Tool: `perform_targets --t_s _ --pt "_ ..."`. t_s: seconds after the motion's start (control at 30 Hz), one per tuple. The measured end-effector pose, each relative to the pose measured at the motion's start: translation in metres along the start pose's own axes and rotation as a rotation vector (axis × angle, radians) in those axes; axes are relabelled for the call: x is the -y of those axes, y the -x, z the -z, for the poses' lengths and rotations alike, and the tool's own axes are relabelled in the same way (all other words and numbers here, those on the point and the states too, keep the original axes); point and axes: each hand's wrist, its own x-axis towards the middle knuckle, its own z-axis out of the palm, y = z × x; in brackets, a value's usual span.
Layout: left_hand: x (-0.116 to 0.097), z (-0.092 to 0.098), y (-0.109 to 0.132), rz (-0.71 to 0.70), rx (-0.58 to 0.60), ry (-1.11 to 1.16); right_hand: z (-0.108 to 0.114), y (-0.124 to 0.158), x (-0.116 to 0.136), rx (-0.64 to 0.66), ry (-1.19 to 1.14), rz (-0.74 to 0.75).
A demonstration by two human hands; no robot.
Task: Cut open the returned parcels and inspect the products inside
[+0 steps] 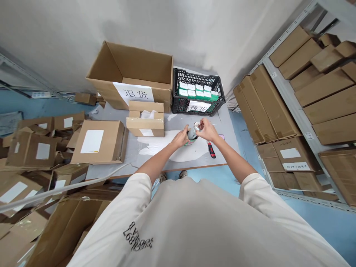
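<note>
My left hand is wrapped round the side of a small grey container. A green and pink patch shows low down beside it; I cannot make out what it belongs to. At the container's top, the fingers of my right hand pinch a whitish, shiny round piece that looks like a lid. Whether this piece is still joined to the container cannot be seen. A red and black utility knife lies on the table near my right forearm. Part of a dark flat object with a pink edge shows behind that forearm.
On the table stand a large open carton, a black crate of green-white boxes, a small open carton with white paper, and a labelled carton. Cartons pile up at left; a loaded shelf stands right.
</note>
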Motion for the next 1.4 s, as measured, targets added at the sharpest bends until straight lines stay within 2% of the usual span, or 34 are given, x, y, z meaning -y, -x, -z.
perform_targets --t_s 0.17,0.23,0.4,0.5,0.63,0.73,0.83,0.97,1.07,1.17,1.27,1.4 --pt "-0.02 0.012 0.001 0.006 -0.016 -0.026 0.033 -0.006 -0.001 -0.152 -0.227 0.021" --pt "-0.034 0.021 0.004 0.021 -0.1 -0.07 0.04 -0.01 -0.003 -0.211 -0.3 0.042" --pt "-0.068 0.045 0.006 -0.061 -0.214 -0.041 0.043 -0.022 -0.004 -0.314 -0.504 0.064" --pt "-0.076 0.055 0.006 -0.026 -0.243 0.007 0.038 -0.029 0.003 -0.328 -0.564 0.048" --pt "-0.069 0.059 0.01 0.011 -0.227 0.07 0.018 -0.033 0.009 -0.326 -0.617 -0.016" --pt "-0.057 0.058 0.014 0.035 -0.249 0.138 -0.003 -0.032 0.005 -0.29 -0.764 -0.055" --pt "-0.047 0.059 0.014 0.056 -0.296 0.231 -0.022 -0.024 0.001 -0.17 -0.92 -0.074" --pt "-0.042 0.061 0.01 0.039 -0.286 0.373 -0.04 -0.011 0.005 -0.033 -0.987 -0.079" --pt "-0.042 0.06 0.008 0.028 -0.316 0.424 -0.045 -0.006 0.01 -0.019 -1.024 -0.113" --pt "-0.039 0.06 0.007 0.058 -0.386 0.382 -0.044 -0.004 0.011 -0.042 -1.04 -0.152" --pt "-0.037 0.06 0.007 0.077 -0.431 0.324 -0.043 -0.003 0.01 -0.081 -1.027 -0.141" --pt "-0.038 0.059 0.006 0.072 -0.433 0.355 -0.044 -0.002 0.009 -0.123 -0.978 -0.116"
